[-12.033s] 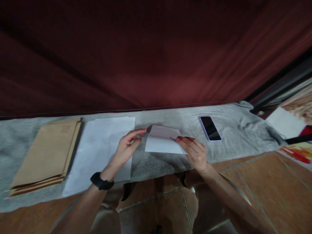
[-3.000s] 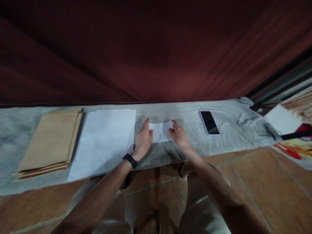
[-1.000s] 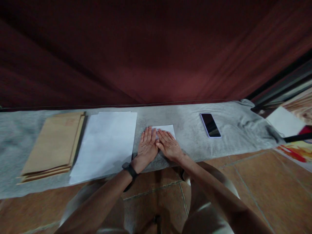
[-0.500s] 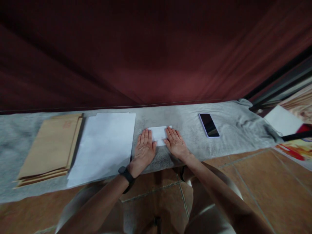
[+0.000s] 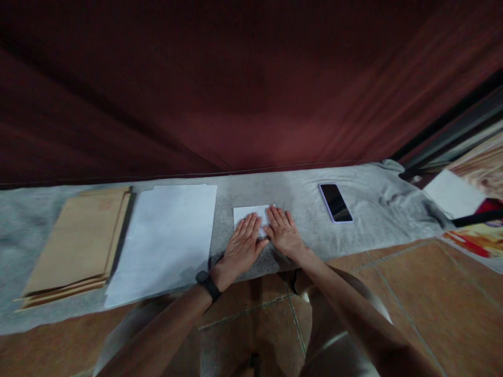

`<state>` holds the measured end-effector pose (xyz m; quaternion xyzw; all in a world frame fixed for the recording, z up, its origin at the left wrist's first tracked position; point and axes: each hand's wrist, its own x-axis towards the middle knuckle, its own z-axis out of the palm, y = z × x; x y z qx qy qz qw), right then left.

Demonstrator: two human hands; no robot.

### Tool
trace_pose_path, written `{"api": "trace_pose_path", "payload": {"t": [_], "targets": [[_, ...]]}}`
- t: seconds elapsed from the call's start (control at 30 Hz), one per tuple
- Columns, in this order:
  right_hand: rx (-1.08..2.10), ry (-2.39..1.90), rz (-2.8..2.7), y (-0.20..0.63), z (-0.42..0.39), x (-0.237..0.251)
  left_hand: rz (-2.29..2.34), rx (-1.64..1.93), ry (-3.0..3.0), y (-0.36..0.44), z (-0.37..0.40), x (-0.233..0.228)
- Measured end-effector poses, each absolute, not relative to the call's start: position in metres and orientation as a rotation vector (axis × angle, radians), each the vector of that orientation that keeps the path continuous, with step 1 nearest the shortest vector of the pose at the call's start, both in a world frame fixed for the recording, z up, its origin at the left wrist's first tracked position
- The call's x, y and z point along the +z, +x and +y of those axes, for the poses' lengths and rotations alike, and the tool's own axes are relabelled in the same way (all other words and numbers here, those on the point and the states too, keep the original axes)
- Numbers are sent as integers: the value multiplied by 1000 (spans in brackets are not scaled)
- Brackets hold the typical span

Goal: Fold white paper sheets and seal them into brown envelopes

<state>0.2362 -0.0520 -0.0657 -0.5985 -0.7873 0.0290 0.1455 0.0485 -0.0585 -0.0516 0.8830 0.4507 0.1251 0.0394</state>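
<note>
On the desk [image 5: 373, 209], the sheet stack [image 5: 165, 238] lies left of my hands, and the small folded paper [image 5: 245, 213] lies under them. My left hand [image 5: 241, 251] and right hand [image 5: 285, 235] press it flat, palms open, gripping nothing; I judge I'm creasing the fold, and next comes lifting it by an edge.

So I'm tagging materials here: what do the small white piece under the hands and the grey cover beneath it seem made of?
The folded white piece looks like thin matte paper: crisp straight edges, lying flat under both the left hand and the right hand. The grey cover looks like soft cloth, perhaps fleece or felt: fuzzy and wrinkled at its right end.
</note>
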Motion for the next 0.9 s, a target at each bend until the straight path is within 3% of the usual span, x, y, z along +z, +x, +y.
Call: {"api": "trace_pose_path", "payload": {"t": [0.43, 0.67, 0.9], "targets": [[171, -1836, -2105, 262, -39, -54, 1477, 363, 2691, 35, -59, -52], [229, -1516, -2295, 233, -47, -46, 1466, 358, 2687, 36, -57, -54], [162, -1521, -2419, 222, -55, -57, 1496, 399, 2659, 35, -55, -56]]}}
